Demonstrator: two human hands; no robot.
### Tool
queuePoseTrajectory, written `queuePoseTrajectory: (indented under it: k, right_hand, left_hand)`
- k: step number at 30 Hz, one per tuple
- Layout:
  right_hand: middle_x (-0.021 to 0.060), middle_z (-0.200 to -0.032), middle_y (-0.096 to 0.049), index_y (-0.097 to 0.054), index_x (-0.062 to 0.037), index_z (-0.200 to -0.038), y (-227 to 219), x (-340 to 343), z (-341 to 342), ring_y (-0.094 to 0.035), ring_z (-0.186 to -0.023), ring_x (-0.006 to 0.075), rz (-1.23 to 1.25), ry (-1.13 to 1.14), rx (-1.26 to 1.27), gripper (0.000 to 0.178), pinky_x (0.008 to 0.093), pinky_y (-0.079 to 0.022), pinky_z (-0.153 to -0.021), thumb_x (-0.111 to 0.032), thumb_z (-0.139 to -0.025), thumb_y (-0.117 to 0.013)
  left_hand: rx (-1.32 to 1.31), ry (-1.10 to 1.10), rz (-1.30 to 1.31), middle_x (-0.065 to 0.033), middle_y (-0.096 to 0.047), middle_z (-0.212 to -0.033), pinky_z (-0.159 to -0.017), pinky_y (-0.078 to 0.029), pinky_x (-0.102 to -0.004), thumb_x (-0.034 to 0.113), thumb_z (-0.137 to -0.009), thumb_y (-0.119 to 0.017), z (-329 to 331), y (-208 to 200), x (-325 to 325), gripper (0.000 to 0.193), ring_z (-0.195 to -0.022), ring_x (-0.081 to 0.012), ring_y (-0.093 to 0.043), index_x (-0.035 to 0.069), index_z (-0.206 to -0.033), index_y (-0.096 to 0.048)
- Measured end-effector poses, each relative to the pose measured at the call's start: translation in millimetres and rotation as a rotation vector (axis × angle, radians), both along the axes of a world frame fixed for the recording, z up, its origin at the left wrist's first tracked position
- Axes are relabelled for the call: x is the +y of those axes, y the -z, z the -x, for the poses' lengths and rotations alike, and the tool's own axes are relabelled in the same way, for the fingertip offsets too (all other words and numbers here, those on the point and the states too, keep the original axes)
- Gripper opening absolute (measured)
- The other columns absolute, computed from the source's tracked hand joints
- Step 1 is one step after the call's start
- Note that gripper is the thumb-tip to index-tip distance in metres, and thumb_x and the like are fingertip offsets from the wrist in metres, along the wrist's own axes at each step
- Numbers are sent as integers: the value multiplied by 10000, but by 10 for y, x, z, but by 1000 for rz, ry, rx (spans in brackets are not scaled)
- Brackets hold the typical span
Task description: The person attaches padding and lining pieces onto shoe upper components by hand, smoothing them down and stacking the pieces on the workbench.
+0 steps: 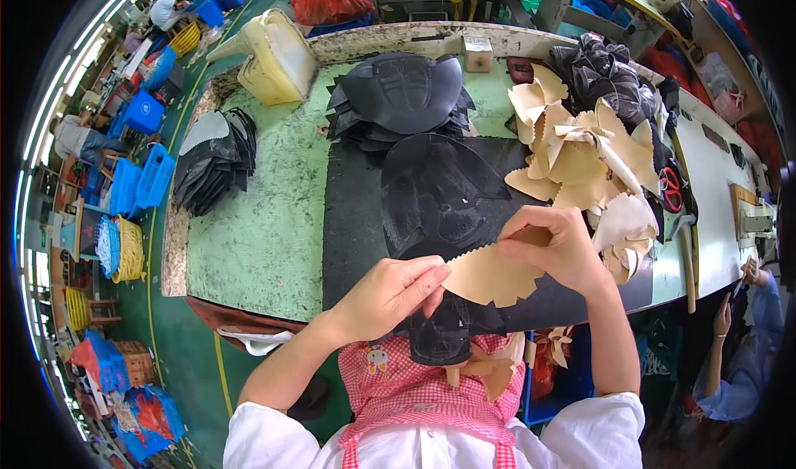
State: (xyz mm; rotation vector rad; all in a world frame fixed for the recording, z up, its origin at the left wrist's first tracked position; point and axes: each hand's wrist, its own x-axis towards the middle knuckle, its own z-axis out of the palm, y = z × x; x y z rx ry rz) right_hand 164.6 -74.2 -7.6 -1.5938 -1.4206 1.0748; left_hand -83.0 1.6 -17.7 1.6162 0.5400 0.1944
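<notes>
Between my hands is a beige, leather-like piece with zigzag-cut edges (491, 278). My left hand (391, 293) pinches its left end, and my right hand (557, 243) grips the upper right corner, thumb and fingers closed on it. Beyond the piece, a flat black shoe-upper piece (439, 189) lies on the black mat (352, 212). Another black piece (439, 332) hangs over the table's near edge, just below my hands. To the right of my right hand is a loose heap of similar beige pieces (572, 158).
A stack of black pieces (402, 92) stands at the mat's far side, with a smaller stack (215, 162) to the left. Around the table are a yellowish spouted container (282, 58), a black bundle (609, 79), red-handled scissors (670, 191) and a hammer (688, 262). A co-worker's sleeve (746, 357) shows at right.
</notes>
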Motion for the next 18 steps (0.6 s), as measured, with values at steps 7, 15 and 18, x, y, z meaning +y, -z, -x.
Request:
queuePoseTrajectory:
  k: [7,15,18]
  right_hand:
    - [68,-826,-678,-719,-61,-870,-65,-258,374,-646,-728,176,-389,167,-207,137,300,-524,-644,-20,-743,-749]
    - [93,-852,-726,-723,-6,-953,15,-454,414,-717,-771,142,-82,41,220,132,237,-567,-699,-34,-824,-717]
    - [87,-830,-726,-722,-5,-941,69,-516,399,-718,-762,143,-105,28,193,120,237,-564,-683,-36,-825,-716]
  left_hand:
    - [-173,-77,322,6,-527,-701,-557,-376,-209,253,-1033,-426,-7,99,-157,317,-600,-54,-450,52,-810,-527]
    - [-55,41,-437,-116,-592,-735,-597,-474,-311,131,-984,-419,-155,-116,-288,259,-617,-232,-605,-8,-836,-579]
    - [8,73,-486,-134,-608,-764,-612,-503,-349,94,-960,-449,-168,-203,-337,205,-671,-288,-642,-8,-843,-583]
